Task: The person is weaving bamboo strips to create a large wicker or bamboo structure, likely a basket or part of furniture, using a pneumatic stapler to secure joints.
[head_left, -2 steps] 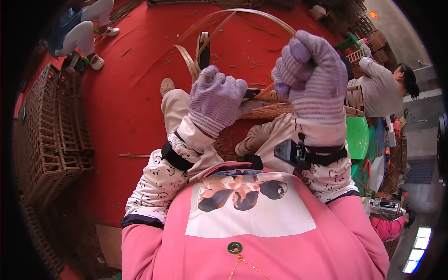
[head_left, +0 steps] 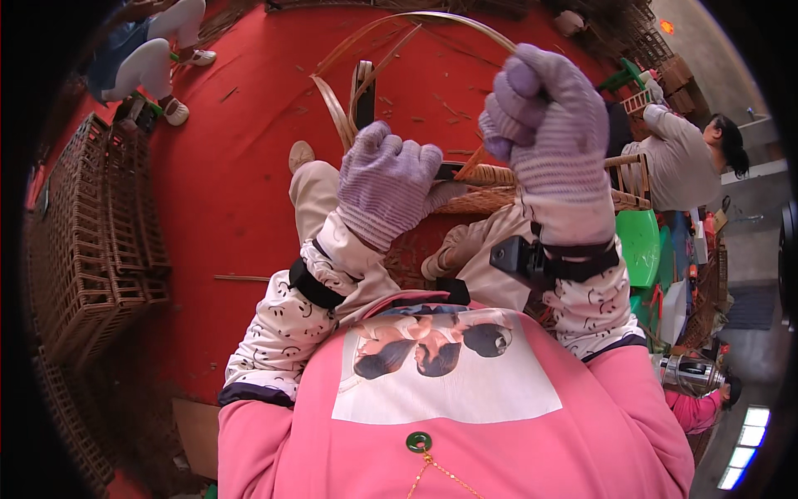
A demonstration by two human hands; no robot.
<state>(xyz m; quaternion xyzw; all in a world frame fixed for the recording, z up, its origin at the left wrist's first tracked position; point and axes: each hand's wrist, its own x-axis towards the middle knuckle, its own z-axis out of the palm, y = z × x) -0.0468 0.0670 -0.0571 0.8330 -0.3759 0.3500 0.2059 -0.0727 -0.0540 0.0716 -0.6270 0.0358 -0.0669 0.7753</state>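
Observation:
My left hand (head_left: 387, 185), in a striped purple-and-white glove, is closed over the near left end of a woven rattan piece (head_left: 475, 200), its thumb lying along the weave. Raised to its right, my right hand (head_left: 544, 121) wears a matching glove and makes a fist round a long, flat rattan strip (head_left: 445, 15). This pale strip bows up and across to the left, well beyond both hands. Bent strip ends (head_left: 337, 112) and a dark upright bar (head_left: 365, 96) stand just past my left hand. My gloves cover much of the woven piece.
Stacked brown woven baskets (head_left: 91, 241) rise at the left. A seated person (head_left: 677, 158) works at the right, near a green stool (head_left: 638, 248); another person's legs (head_left: 145, 71) show at the far left. Rattan scraps lie across the red floor (head_left: 224, 166).
My right hand has shifted slightly up and to the left, carrying its end of the strip along. My left hand stays nearly in place, still gripping.

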